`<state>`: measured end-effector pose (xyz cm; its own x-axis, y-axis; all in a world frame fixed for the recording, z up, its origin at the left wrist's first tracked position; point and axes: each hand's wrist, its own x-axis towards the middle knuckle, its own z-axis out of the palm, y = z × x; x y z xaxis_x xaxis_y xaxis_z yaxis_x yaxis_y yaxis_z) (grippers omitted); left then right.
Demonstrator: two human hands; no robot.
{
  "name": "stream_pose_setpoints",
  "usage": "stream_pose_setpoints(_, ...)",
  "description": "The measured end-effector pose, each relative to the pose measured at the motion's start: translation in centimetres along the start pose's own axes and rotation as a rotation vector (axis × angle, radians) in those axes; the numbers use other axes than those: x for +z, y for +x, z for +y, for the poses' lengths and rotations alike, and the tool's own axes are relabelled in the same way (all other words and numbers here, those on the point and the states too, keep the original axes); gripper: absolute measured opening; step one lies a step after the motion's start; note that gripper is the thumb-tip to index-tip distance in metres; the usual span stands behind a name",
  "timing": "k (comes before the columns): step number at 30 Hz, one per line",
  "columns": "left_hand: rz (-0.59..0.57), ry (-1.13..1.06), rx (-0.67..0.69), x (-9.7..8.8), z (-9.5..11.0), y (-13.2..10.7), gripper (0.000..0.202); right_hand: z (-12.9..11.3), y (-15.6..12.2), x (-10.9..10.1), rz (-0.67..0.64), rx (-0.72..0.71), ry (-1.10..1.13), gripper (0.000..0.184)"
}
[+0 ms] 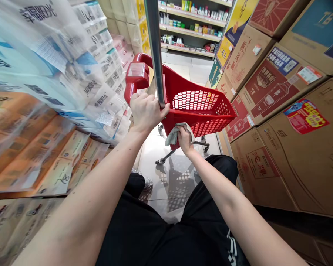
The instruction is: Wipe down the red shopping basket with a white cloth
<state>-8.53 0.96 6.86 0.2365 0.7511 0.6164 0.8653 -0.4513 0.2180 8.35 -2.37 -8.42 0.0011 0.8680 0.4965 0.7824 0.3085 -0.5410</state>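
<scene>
"Trousers (144,232), black ones, filled the bottom of the view, didn't they?"

"They did, and two bare forearms (105,177) reached forward above them. The right hand (185,139) sat lower, at the near end of a red cart (194,116)."

"Holding what?"

"A grey cloth (171,138), bunched in its closed fingers. The cloth spilled out to the left of that hand, with a little showing on its right, and lay against the cart's red side."

"And the left hand (146,111)?"

"Up and to the left of the other, closed too, curled tightly around the cart's red handle (137,75), the thumb reaching to the foot of an upright metal pole (155,48)."

"So where did the cart stand?"

"Right before both hands: the left gripped it directly, while the right met it with the cloth. Its perforated basket stretched away to the right, over pale floor tiles (151,149)."

"What flanked it?"

"Plastic-wrapped packs (100,99) were piled on the left, printed cartons (277,85) stacked on the right."

"And farthest off?"

"Shelves (191,51) lined with small bottles."
</scene>
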Motion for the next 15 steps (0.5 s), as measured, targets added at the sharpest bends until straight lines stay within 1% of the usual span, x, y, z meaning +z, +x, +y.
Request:
stream_pose_setpoints(2,0.01,0.024,0.001,0.14,-0.03,0.14,0.027,0.34,-0.1,0.41,0.006,0.015,0.005,0.034)
stream_pose_setpoints(6,0.01,0.054,-0.002,0.11,-0.01,0.29,0.03,1.08,-0.62,0.86,-0.1,0.063,-0.04,0.035)
stream_pose_setpoints(8,0.004,0.059,-0.001,0.01,0.03,0.29,0.031,1.06,-0.83,0.91,-0.1,0.086,-0.036,0.035)
stream_pose_setpoints(11,-0.005,0.069,0.002,-0.12,0.07,0.25,0.031,0.68,-0.98,0.94,-0.01,0.136,0.01,0.033)
stream_pose_setpoints(15,-0.005,0.048,0.003,-0.1,0.05,0.19,0.031,0.51,-0.53,0.91,0.23,0.321,0.078,0.028)
